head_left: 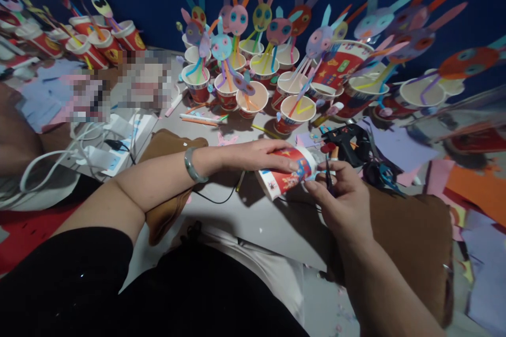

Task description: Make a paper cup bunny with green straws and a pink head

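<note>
My left hand (272,157) is wrapped over a red printed paper cup (290,175), which lies tilted on its side just above the table. Close to the cup's right end, my right hand (343,195) pinches a slim dark tool (329,175); its exact kind is unclear. A small dark red oval piece (327,148) shows at the tool's upper end. Pale material beside the cup's end is partly hidden by the fingers. Behind both hands stand several paper cups (288,121) with bent coloured straws and paper rabbit-eared figures.
A black glue gun (350,142) lies right of my hands, near purple paper (399,142) and orange paper (480,184). Loose straws (203,120) lie at centre back. Brown pads (407,242) flank the work spot. White power strips and cables (95,155) lie left, beside another person's arm (18,131).
</note>
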